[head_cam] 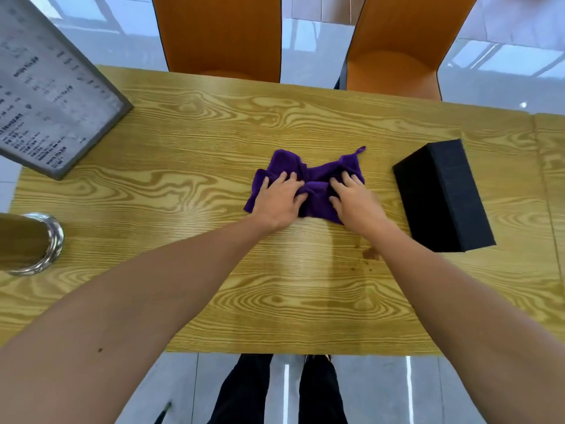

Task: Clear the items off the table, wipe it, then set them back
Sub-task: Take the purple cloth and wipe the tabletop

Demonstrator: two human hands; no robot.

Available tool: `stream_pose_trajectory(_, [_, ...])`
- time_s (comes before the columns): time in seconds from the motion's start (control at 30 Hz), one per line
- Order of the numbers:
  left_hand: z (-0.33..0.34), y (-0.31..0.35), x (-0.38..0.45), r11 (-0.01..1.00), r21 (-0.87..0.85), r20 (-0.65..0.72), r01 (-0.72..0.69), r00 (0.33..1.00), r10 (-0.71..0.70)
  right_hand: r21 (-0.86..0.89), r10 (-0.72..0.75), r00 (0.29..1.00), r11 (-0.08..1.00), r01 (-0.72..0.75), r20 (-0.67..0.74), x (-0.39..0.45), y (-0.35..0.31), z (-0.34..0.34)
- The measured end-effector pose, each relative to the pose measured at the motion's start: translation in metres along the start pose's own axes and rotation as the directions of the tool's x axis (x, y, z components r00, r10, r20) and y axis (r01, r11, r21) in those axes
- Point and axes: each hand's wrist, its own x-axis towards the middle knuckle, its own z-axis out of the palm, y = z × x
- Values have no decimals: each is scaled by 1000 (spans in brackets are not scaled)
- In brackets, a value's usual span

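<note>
A purple cloth [315, 175] lies bunched in the middle of the wood-grain table [214, 148]. My left hand [279, 200] rests on the cloth's left half, fingers pinching a fold. On the right half, my right hand [351, 198] grips another fold. A black box [443, 197] lies on the table to the right of my right hand. A grey framed menu board [52, 87] stands tilted at the far left corner. At the left edge stands a metal cup [30, 243], partly out of frame.
Two orange chairs [220, 35] [403, 47] stand at the far side of the table. A small brown stain [370, 254] marks the wood near my right forearm. My legs and a glossy tiled floor [382, 393] show below the near edge.
</note>
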Motion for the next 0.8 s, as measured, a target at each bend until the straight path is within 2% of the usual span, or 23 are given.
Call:
stream_pose_trajectory(0.1, [10, 30, 2, 997, -72, 60, -26, 998, 30, 33, 48, 998, 998, -49, 31, -12, 33, 3])
stream_pose_trajectory(0.27, [28, 75, -3, 986, -166, 79, -7, 997, 21, 72, 75, 993, 994, -82, 96, -38, 64, -1])
stream_pose_trajectory(0.57, [59, 126, -37, 978, -198, 163, 69, 986, -37, 92, 56, 998, 994, -57, 13, -94, 96, 11])
stream_pose_trajectory(0.7, [88, 132, -57, 972, -226, 154, 69, 987, -35, 130, 25, 1000, 991, -22, -17, -123, 103, 23])
stream_pose_trajectory(0.8, [119, 136, -78, 987, -155, 104, 29, 995, -13, 70, -18, 1000, 997, 20, -25, -146, 104, 37])
